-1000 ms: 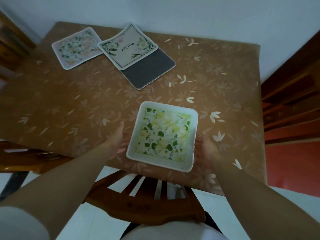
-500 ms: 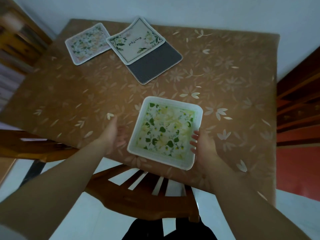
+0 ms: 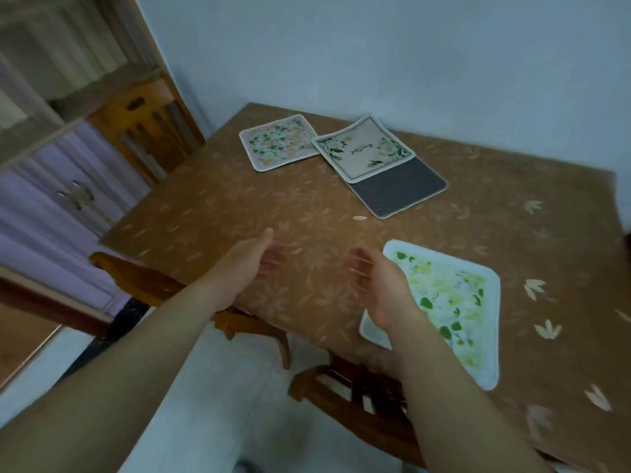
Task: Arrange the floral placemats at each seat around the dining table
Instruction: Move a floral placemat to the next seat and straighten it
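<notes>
Both my hands are empty and loosely spread above the near edge of the brown flower-patterned tablecloth [image 3: 280,206]: my left hand [image 3: 244,264] hovers palm inward with fingers apart, and my right hand [image 3: 382,288] does the same, just over the near-left corner of the green-and-yellow floral square placemat [image 3: 454,302], though the blur keeps me from telling whether it touches. That mat lies flat at the near seat, above the brown wooden chair back [image 3: 358,387], so I judge this place is set. At the far side lie the rest: a pale pink floral square placemat [image 3: 278,141] on the left, just beside a cream placemat with a leafy border and script [image 3: 363,148], which overlaps a dark grey mat lying face down [image 3: 399,189]. These look thin, light and floppy, with stitched white edging, so I expect them to sag if lifted by one corner and to slide readily on the smooth cloth. I would pinch two opposite edges, thumb on top, taking the cream one first since it rests on the grey.
</notes>
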Tool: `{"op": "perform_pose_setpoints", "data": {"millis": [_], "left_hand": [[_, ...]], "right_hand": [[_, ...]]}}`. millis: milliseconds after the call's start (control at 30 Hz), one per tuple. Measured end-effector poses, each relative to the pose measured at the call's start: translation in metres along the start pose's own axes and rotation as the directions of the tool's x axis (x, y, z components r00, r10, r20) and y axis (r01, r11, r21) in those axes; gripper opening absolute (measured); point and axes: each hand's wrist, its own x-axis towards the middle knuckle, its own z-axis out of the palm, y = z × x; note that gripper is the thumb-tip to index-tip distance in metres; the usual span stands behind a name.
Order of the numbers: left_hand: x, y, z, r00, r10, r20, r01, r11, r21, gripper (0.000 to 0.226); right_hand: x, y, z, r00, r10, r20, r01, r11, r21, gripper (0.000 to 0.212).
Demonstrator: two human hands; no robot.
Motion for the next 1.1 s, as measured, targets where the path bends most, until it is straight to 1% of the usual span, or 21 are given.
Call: {"op": "perform_pose_setpoints", "data": {"millis": [67, 167, 300, 400, 533, 633, 733, 833, 933, 1033, 1100], "left_hand": [[-0.007, -0.017, -0.049, 1.000, 0.023, 0.002, -0.023, 0.999, 0.049, 0.051], [-0.013, -0.039, -0.125, 1.000, 0.026, -0.007, -0.026, 0.997, 0.074, 0.048], [-0.011, -0.054, -0.207, 0.999, 0.023, -0.030, -0.023, 1.000, 0.017, 0.044], [-0.001, -0.058, -0.249, 0.998, 0.031, -0.049, -0.032, 0.999, -0.020, 0.043], [0.024, -0.058, -0.285, 0.999, 0.033, -0.035, -0.034, 0.999, -0.023, 0.043], [0.054, -0.058, -0.308, 1.000, 0.025, -0.014, -0.025, 1.000, 0.012, 0.041], [0.095, -0.052, -0.330, 1.000, 0.017, 0.021, -0.018, 0.999, 0.041, 0.040], [0.148, -0.040, -0.350, 1.000, 0.028, 0.009, -0.029, 0.997, 0.076, 0.036], [0.200, -0.021, -0.370, 1.000, 0.004, 0.031, -0.009, 0.987, 0.162, 0.031], [0.249, 0.000, -0.382, 0.995, -0.002, 0.104, -0.028, 0.959, 0.281, 0.027], [0.283, 0.014, -0.380, 0.991, -0.032, 0.133, -0.010, 0.953, 0.304, 0.024]], "right_hand": [[-0.010, 0.027, 0.052, 1.000, -0.004, 0.002, 0.004, 1.000, -0.001, 0.033], [-0.023, 0.064, 0.124, 1.000, 0.006, -0.005, -0.006, 0.998, -0.068, 0.030], [-0.033, 0.088, 0.201, 1.000, -0.019, 0.008, 0.020, 0.996, -0.090, 0.025], [-0.029, 0.089, 0.236, 0.999, -0.038, -0.019, 0.037, 0.997, -0.072, 0.024], [-0.010, 0.086, 0.262, 0.995, -0.064, -0.081, 0.060, 0.997, -0.050, 0.023], [0.020, 0.090, 0.276, 0.987, -0.045, -0.154, 0.045, 0.999, -0.006, 0.025], [0.064, 0.092, 0.296, 0.982, -0.009, -0.188, 0.021, 0.998, 0.060, 0.026], [0.119, 0.087, 0.327, 0.978, 0.018, -0.210, 0.010, 0.992, 0.128, 0.026], [0.174, 0.073, 0.359, 0.971, 0.053, -0.233, -0.005, 0.979, 0.205, 0.026], [0.220, 0.062, 0.389, 0.968, 0.091, -0.235, -0.017, 0.953, 0.302, 0.024], [0.245, 0.060, 0.403, 0.966, 0.120, -0.231, -0.033, 0.937, 0.347, 0.024]]}}
